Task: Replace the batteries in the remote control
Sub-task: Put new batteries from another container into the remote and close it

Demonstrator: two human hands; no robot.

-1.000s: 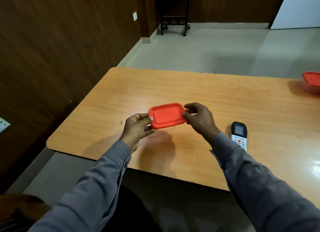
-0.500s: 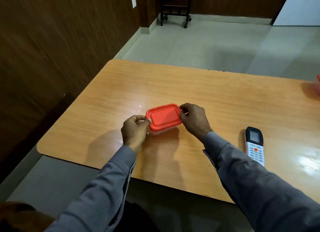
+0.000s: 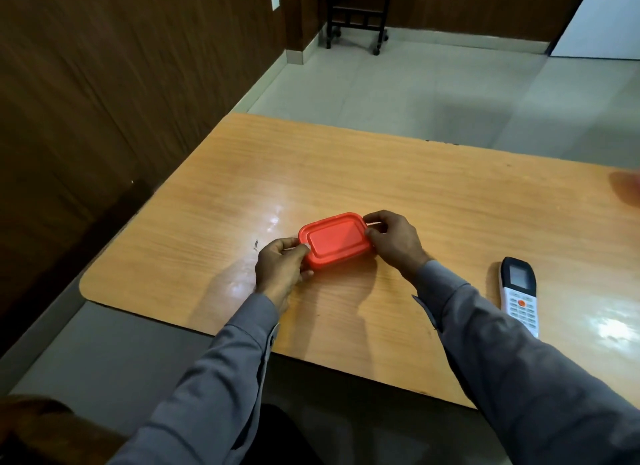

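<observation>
Evidently the remote control (image 3: 519,296) is not yet being worked on: it lies face up on the table (image 3: 381,173), near the front edge and off to the right, well apart from both hands and partly hidden behind the right sleeve (image 3: 512,353). It is a slim white plastic bar with a dark rounded head, a small grey screen, an orange button and rows of pale keys. Its back and battery cover face down and cannot be seen.

The step in hand looks like a preparatory one: getting into the small container (image 3: 335,240), perhaps where the batteries are kept, though nothing inside it shows. The left hand (image 3: 280,270) pinches its near-left corner, thumb on the lid's rim. The right hand (image 3: 393,239) grips the far-right end with fingers curled over the edge. So both hands are closed on the box, which sits on the table.

The lid is red-orange plastic, a rounded rectangle with a raised border and a flat inset panel; it probably snaps on. Next, I judge, one hand must pin the base while the other peels a corner upward.

The tabletop is glossy wood-grain laminate with rounded corners.
</observation>
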